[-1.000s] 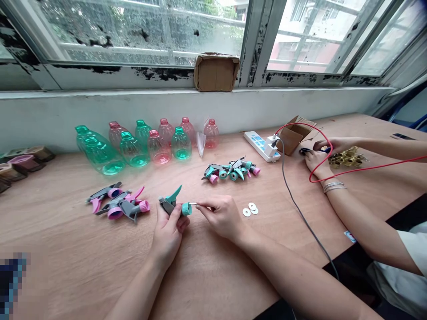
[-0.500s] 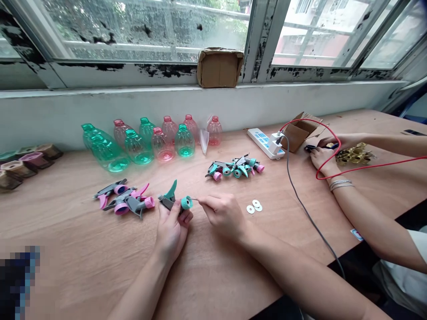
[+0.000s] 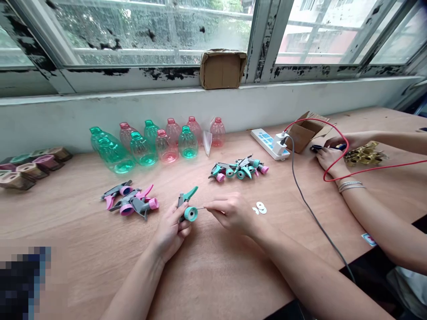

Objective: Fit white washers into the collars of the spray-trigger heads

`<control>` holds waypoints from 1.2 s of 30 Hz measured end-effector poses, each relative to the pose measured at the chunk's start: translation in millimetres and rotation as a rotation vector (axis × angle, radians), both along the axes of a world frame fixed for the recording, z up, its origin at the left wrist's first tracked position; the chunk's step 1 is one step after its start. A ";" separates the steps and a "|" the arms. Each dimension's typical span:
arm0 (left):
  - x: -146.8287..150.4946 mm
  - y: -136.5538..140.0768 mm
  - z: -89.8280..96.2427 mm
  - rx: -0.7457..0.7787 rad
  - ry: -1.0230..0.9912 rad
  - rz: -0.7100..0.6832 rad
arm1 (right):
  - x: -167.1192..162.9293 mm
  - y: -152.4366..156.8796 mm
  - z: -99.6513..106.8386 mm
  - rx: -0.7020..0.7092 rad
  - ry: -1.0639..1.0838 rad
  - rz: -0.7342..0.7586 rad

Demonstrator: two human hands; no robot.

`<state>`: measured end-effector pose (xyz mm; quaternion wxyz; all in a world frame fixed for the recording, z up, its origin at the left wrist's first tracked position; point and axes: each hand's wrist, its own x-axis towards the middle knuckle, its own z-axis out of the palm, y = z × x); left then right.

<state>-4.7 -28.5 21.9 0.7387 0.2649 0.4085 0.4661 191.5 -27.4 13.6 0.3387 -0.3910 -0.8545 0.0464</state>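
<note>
My left hand point(image 3: 173, 229) is closed round a grey and teal trigger spray head point(image 3: 183, 209), its teal lever pointing up and right. The teal collar point(image 3: 191, 214) of the head faces me, with a round opening showing. From the pinched fingertips of my right hand point(image 3: 235, 213) a thin, slender tool point(image 3: 201, 208) sticks out to the left, its tip close to the collar; whether it touches I cannot tell. White ring washers point(image 3: 261, 207) lie just right of that hand. Pink and grey spray heads point(image 3: 133, 202) are heaped to the left, and mostly teal ones point(image 3: 240, 168) behind.
Green and pink clear bottles point(image 3: 143, 149) stand along the wall. A power strip point(image 3: 269, 144) with a grey cable point(image 3: 308, 211) is to the right. Beyond it are a cardboard box point(image 3: 302, 135), a red cable point(image 3: 367, 169) and another person's hands point(image 3: 332, 155).
The spray head has turned in my left hand, so its collar faces me more and its lever leans right. My right hand stays beside it with the thin tool. The view has shifted slightly.
</note>
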 end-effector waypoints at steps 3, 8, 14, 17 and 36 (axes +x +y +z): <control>3.6 -1.9 -1.8 0.005 -0.074 0.067 | -7.4 -6.3 2.0 -0.049 0.057 -0.091; 13.3 -7.6 -2.8 0.111 -0.170 0.197 | -25.9 -17.0 6.6 -0.252 0.370 -0.142; 18.8 -10.6 -7.9 0.337 -0.031 0.264 | -36.4 -15.7 5.0 -0.748 0.817 -0.064; 17.5 -10.3 -9.1 0.366 0.041 0.278 | -35.0 -15.1 3.4 -0.645 0.793 -0.075; -1.6 -2.5 0.9 0.038 0.117 -0.068 | -2.1 -5.0 8.3 -0.010 -0.020 -0.044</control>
